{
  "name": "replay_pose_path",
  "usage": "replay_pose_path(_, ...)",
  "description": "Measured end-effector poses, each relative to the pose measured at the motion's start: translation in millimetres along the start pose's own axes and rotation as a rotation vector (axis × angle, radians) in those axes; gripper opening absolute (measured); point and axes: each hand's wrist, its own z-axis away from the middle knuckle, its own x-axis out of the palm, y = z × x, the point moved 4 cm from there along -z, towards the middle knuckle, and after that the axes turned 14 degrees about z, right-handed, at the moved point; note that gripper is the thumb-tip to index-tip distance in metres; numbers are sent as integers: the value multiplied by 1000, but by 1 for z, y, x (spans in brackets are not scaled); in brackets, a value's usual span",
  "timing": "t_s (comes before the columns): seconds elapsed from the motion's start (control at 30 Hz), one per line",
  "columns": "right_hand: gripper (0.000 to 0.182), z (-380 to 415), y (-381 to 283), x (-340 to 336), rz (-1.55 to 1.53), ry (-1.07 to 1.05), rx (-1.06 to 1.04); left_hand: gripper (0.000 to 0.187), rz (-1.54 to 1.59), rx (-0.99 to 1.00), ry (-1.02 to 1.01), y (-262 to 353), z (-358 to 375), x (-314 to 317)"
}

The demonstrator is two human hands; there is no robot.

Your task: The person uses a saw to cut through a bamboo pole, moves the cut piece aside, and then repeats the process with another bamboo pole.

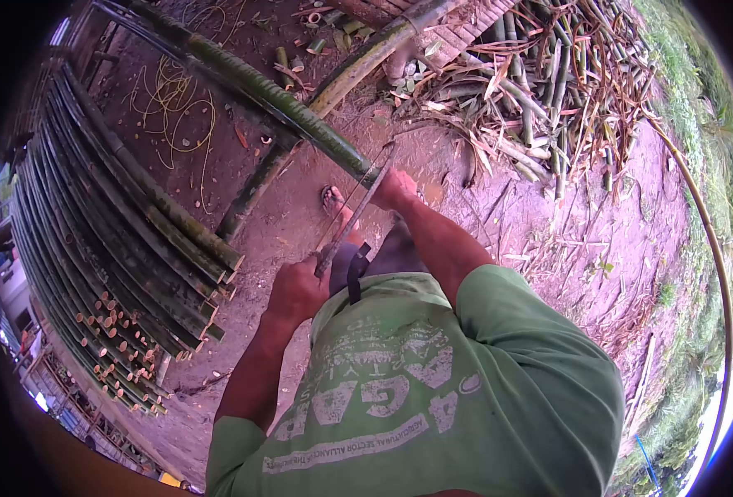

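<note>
My left hand [296, 291] is closed around the handle of a bow saw [356, 214], which slants up and away from me. The far part of the saw lies across the near end of a green bamboo pole [308, 124]. At that end, just right of the saw, my right hand [395, 190] is wrapped on the pole's tip. The fingers of that hand are partly hidden. How deep the blade sits in the bamboo cannot be made out.
A bamboo crosspiece [342, 87] passes under the pole. Stacked bamboo poles [126, 207] fill the left side. Bamboo offcuts [540, 99] lie heaped at the upper right. Yellow cord [172, 99] is tangled on the muddy ground [549, 248]. My sandalled foot [333, 199] is near the saw.
</note>
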Motion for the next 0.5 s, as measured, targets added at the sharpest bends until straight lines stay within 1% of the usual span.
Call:
replay_pose_path(0.03, 35, 0, -1, -1, -1, 10, 2, 22, -5, -59, -40, 4, 27, -13)
replay_pose_path(0.07, 36, 1, -2, -1, 0, 17, 5, 22, -28, -70, -31, 1, 46, -18)
replay_pose_path(0.1, 36, 2, -1, -1, 1, 23, 10, 21, -48, -81, -25, 0, 54, -20)
replay_pose_path(0.17, 37, 1, 1, -1, -15, 1, 3, 22, 1, -74, 16, 2, 48, -15)
replay_pose_path(0.2, 38, -4, 3, -2, -30, -2, 9, 22, 22, -58, 30, -1, 36, -13)
replay_pose_path(0.27, 43, -3, 4, 1, -47, -33, -4, 26, 10, 13, 25, -12, -47, 15)
replay_pose_path(0.3, 45, -5, 6, -3, -47, -32, -7, 27, -7, -3, 12, -26, -97, 37)
replay_pose_path(0.37, 43, -12, 10, -5, -53, -2, 8, 28, -48, 89, 90, -19, -147, 62)
replay_pose_path(0.43, 43, -3, 4, -5, -72, -33, 0, 26, -17, 128, 83, -39, -134, 68)
replay_pose_path(0.47, 44, -6, 4, 2, -36, 21, 0, 25, -6, 159, 93, -49, -131, 67)
replay_pose_path(0.5, 43, -9, 5, 5, -24, -4, -26, 24, 44, 232, 120, -62, -126, 69)
